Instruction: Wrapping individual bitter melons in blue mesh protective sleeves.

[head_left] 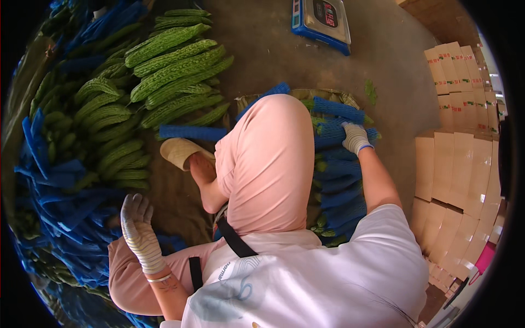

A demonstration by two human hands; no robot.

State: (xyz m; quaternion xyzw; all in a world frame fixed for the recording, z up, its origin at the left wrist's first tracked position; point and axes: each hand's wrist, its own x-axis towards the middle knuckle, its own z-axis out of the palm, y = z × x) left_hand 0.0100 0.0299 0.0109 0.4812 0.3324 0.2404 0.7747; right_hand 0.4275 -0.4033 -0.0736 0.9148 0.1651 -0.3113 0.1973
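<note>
My left hand (140, 232), in a striped knit glove, is raised above my bent left leg, fingers stretched out and holding nothing. Closest to it is a heap of blue net sleeves (82, 235). On the right, beyond my knee, my gloved right hand (355, 137) closes over a bitter melon in blue netting (331, 129). That melon lies in a row of netted bitter melons (340, 186) running down beside my thigh. Just past my fingers is another netted bitter melon (339, 109). My palm hides part of the gripped one.
Bare green bitter melons (180, 71) are piled at the far left, with more (112, 117) nearer. A blue net roll (192, 133) lies by my sandal (178, 153). A scale (322, 23) stands on the floor ahead. Stacked cardboard boxes (451, 169) line the right side.
</note>
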